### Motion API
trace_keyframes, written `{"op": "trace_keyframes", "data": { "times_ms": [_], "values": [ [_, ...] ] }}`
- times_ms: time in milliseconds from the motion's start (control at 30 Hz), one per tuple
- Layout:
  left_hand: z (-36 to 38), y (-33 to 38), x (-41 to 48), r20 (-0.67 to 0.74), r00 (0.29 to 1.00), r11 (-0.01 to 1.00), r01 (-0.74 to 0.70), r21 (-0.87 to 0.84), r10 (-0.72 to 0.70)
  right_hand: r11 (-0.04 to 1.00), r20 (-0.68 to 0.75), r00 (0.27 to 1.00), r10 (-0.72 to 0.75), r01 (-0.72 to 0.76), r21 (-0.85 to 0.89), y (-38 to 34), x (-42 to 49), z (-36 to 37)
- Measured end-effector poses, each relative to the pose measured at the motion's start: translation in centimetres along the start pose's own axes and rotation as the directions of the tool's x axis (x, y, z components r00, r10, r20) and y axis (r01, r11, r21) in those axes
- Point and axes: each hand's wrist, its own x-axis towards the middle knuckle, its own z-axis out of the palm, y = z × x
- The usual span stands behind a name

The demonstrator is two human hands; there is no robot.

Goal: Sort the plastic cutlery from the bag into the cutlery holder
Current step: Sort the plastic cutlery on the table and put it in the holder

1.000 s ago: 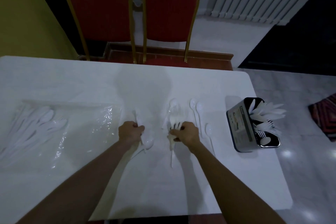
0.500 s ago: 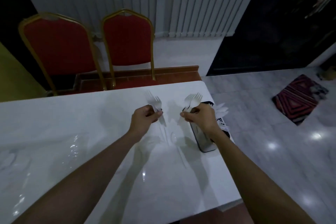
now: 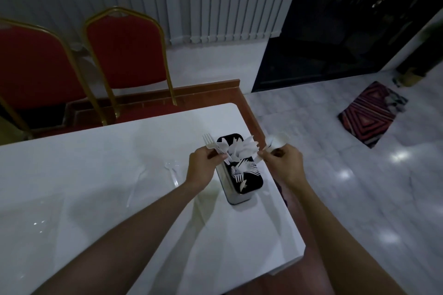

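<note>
Two forearms come up from the bottom of the view, and both hands are loaded. The left hand (image 3: 203, 166) is closed around a white plastic fork (image 3: 212, 145), tines up and leaning away, right at the near-left edge of the cutlery holder (image 3: 239, 189). The right hand (image 3: 282, 163) is pinched round what looks like a spoon (image 3: 278, 142), bowl up, though it's blurry enough that I wouldn't swear to it. That one sits just off the holder's right side, out past the table (image 3: 143, 235) edge.

The holder stands between the two hands, near the table's far right corner. It's a dark-topped box already bristling with white cutlery: forks in the nearer part, a fan of other pieces further back. I can't make out the dividers.

My take on the drop: turn each piece handle-down first, then feed it into the gap with its own kind, don't just jab it in. That stuff is light and springy, so a poke at the pile could flick others out. I'd do one hand at a time, and steady the box if it rocks.

Further left on the table a couple of loose clear pieces (image 3: 171, 170) are waiting, well apart from the hands. The bag isn't in shot. Beyond the table stand two red chairs (image 3: 124, 48).
</note>
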Motion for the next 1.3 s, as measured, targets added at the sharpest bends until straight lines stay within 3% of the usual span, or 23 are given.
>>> {"op": "trace_keyframes", "data": {
  "times_ms": [233, 500, 600, 667, 800, 967, 1133, 1300],
  "values": [
    [1.9, 0.5, 0.2, 0.053, 0.988, 0.941, -0.155, 0.301, 0.145, 0.992, 0.118, 0.987, -0.109, 0.116, -0.058, -0.3, 1.5, 0.3],
    [2.4, 0.0, 0.0, 0.151, 0.981, 0.827, -0.184, 0.531, 0.121, 0.984, 0.205, 0.967, -0.151, 0.167, -0.066, 0.8, 0.8, 0.7],
    [2.1, -0.3, 0.0, 0.253, 0.960, 0.827, -0.237, 0.510, 0.119, 0.966, 0.260, 0.944, -0.203, 0.236, -0.105, 1.6, 0.2, 1.7],
    [2.0, -0.4, -0.3, 0.284, 0.948, 0.832, -0.272, 0.484, 0.145, 0.973, 0.242, 0.954, -0.177, 0.207, -0.105, 1.4, 0.4, 2.2],
    [1.9, -0.5, -0.6, 0.201, 0.959, 0.880, -0.264, 0.394, 0.198, 0.964, 0.303, 0.937, -0.172, 0.224, -0.146, 0.8, 1.1, 2.2],
    [2.3, -0.6, -0.6, 0.124, 0.986, 0.935, -0.146, 0.323, 0.111, 0.984, 0.303, 0.945, -0.127, 0.158, -0.083, 1.7, 0.9, 1.3],
    [2.2, -0.8, -0.7, 0.162, 0.979, 0.891, -0.184, 0.414, 0.127, 0.996, 0.244, 0.966, -0.090, 0.083, 0.042, 1.5, -0.3, 1.2],
    [2.0, -1.4, -1.1, 0.191, 0.973, 0.900, -0.198, 0.388, 0.132, 0.989, 0.125, 0.985, -0.122, 0.111, 0.093, 1.1, -1.2, 1.6]
  ]
}}
